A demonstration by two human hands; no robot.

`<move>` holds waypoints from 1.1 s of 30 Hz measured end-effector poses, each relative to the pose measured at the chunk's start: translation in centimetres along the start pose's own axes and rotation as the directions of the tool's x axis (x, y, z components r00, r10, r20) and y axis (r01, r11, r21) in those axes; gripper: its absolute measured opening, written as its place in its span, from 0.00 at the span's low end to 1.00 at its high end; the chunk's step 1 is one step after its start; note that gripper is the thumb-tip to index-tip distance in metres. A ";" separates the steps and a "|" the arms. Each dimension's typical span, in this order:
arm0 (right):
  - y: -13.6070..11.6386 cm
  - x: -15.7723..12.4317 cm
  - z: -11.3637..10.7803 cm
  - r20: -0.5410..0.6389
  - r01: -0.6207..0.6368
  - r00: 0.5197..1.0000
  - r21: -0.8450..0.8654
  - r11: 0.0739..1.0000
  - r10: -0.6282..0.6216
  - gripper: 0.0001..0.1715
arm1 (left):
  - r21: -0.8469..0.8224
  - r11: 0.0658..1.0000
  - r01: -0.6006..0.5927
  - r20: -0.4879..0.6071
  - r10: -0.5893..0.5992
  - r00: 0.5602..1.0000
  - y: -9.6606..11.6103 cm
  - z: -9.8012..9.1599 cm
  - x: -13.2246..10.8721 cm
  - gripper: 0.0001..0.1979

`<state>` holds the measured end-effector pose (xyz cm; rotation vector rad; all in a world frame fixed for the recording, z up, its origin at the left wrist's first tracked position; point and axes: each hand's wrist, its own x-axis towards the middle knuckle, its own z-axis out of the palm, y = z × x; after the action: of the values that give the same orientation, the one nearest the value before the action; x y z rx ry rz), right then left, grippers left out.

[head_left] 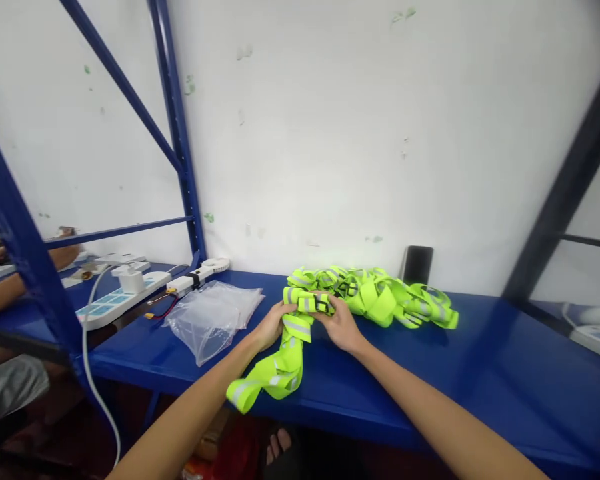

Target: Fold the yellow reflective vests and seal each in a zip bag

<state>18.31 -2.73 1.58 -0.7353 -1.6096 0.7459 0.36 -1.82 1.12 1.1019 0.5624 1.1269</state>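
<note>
On the blue shelf [480,360] lies a pile of neon-yellow reflective straps [390,297] with grey bands and black buckles. Both hands grip one folded strap [303,303] at the pile's left end. My left hand [270,325] pinches its left side, and my right hand [339,323] holds the side with the black buckle. The strap's loose tail [273,377] hangs down over the shelf's front edge.
A stack of clear plastic bags [213,317] lies left of my hands. Further left sit a white power strip [120,300], a plugged charger and a small white fan. A dark phone [417,265] leans on the wall. Another person's arms [10,280] are at the far left.
</note>
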 end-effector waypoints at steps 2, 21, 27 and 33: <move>-0.3 -0.3 0.0 0.028 0.086 0.996 -0.070 0.994 -0.085 0.26 | -0.017 1.000 -0.001 0.024 0.001 1.000 0.4 0.0 -0.2 0.20; 0.0 -0.4 0.2 0.370 -0.413 0.885 0.343 0.844 0.283 0.41 | -0.132 0.987 -0.096 -0.229 0.064 0.971 0.2 -0.2 -0.2 0.42; 0.0 -0.7 1.8 0.371 -0.501 0.860 0.488 0.715 0.349 0.28 | -0.054 0.985 -0.165 -0.144 0.156 0.977 0.0 0.0 -0.7 0.45; 0.3 -0.5 1.3 0.289 -0.511 0.859 0.486 0.709 0.422 0.26 | 0.132 0.965 -0.228 -0.093 0.241 0.966 -0.4 -0.2 -0.7 0.44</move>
<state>17.10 -3.06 0.84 -0.6684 -1.2354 1.6052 0.09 -2.39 0.53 1.2406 0.6021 1.3799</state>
